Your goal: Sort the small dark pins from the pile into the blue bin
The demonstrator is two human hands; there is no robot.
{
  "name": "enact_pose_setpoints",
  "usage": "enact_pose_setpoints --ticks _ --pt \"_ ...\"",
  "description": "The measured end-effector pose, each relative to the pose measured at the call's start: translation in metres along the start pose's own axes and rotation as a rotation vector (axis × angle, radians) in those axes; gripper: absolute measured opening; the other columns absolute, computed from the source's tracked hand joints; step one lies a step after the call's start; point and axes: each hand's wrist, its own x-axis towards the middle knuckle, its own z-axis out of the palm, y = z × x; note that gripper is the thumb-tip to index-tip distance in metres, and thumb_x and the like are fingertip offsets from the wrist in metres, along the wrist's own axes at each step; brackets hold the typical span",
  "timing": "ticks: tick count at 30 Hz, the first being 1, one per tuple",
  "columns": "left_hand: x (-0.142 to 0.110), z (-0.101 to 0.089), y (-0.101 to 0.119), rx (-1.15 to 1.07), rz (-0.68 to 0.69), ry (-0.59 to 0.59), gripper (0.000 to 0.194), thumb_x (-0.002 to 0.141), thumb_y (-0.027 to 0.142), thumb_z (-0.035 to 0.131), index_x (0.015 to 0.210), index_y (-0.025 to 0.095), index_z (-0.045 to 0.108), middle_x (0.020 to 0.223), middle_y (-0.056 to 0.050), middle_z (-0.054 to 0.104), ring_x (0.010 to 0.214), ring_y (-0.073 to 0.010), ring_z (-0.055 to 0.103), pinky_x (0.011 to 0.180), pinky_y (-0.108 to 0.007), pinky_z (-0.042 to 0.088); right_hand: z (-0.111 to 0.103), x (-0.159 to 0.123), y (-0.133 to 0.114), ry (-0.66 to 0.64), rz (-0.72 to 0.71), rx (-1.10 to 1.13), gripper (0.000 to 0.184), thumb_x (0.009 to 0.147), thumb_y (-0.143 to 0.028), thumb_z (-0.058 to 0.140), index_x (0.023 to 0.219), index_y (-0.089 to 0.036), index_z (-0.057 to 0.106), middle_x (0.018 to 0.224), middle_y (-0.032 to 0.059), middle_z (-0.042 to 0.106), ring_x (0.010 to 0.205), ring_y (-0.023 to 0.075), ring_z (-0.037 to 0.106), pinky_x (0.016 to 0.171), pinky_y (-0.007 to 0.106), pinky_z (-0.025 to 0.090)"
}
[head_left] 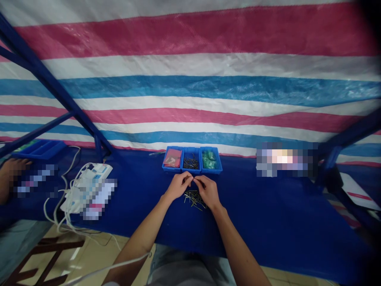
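Observation:
My left hand [179, 186] and my right hand [208, 190] meet over the blue table, fingertips pinched close together. Whatever they hold between the fingertips is too small to make out. Just below them lies a loose pile of thin metal pieces [194, 200], like long screws or nails, partly covered by my right hand. Beyond my hands stand three joined blue bins. The left bin [164, 165] has pink and clear packets in it, the middle bin [191, 171] dark screw-like pieces [191, 162], and the right bin [218, 169] small green bags [209, 159].
A white power strip [102, 170] with tangled white cables [64, 214] sits on the left of the blue table [256, 222]. Farther left are another person's hand [12, 174] and a blue tray [44, 149]. Blue metal frame bars [56, 87] rise before a striped sheet [190, 87].

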Motion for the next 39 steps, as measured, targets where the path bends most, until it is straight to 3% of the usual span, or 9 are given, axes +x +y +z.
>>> enact_pose_setpoints --ticks 7,13,21,34,39 --pt "-0.0040 -0.0002 0.0000 -0.007 -0.003 0.008 0.029 0.099 0.040 0.047 0.087 0.017 0.060 0.065 0.001 0.063 0.058 -0.0117 0.056 0.061 -0.021 0.041 0.0023 0.0008 -0.0010 -0.007 -0.009 0.003 0.022 0.098 -0.032 0.052 0.093 -0.022 0.071 0.086 0.0049 0.068 0.073 0.0175 0.062 0.070 0.029 0.048" --pt "-0.0049 -0.0021 0.0018 0.003 0.005 -0.056 0.028 0.099 0.040 0.047 0.089 0.017 0.061 0.066 0.001 0.065 0.058 -0.0118 0.057 0.061 -0.021 0.041 0.0019 0.0001 0.0000 0.037 -0.029 0.021 0.023 0.097 -0.032 0.054 0.090 -0.022 0.073 0.089 0.0058 0.067 0.075 0.0173 0.063 0.069 0.029 0.050" --pt "-0.0063 -0.0025 0.0009 -0.032 -0.006 -0.041 0.031 0.098 0.042 0.048 0.089 0.017 0.063 0.067 0.000 0.065 0.060 -0.0124 0.057 0.061 -0.022 0.042 0.0004 -0.0005 -0.0022 0.028 -0.021 0.038 0.022 0.097 -0.033 0.054 0.098 -0.023 0.073 0.096 0.0065 0.069 0.081 0.0182 0.065 0.073 0.029 0.052" --pt "-0.0085 -0.0023 0.0016 -0.008 0.011 -0.001 0.028 0.097 0.038 0.050 0.086 0.016 0.064 0.067 0.000 0.065 0.059 -0.0119 0.056 0.063 -0.022 0.042 0.0028 -0.0015 -0.0062 -0.016 -0.019 -0.092 0.031 0.103 -0.036 0.042 0.086 -0.022 0.064 0.083 0.0047 0.064 0.073 0.0174 0.060 0.070 0.027 0.044" --pt "-0.0086 -0.0013 0.0019 0.008 0.013 -0.002 0.029 0.097 0.039 0.051 0.086 0.016 0.065 0.068 0.000 0.066 0.060 -0.0122 0.057 0.065 -0.022 0.042 0.0009 -0.0018 -0.0058 -0.021 -0.011 -0.170 0.037 0.104 -0.035 0.039 0.074 -0.021 0.056 0.069 0.0011 0.058 0.063 0.0149 0.056 0.063 0.025 0.038"
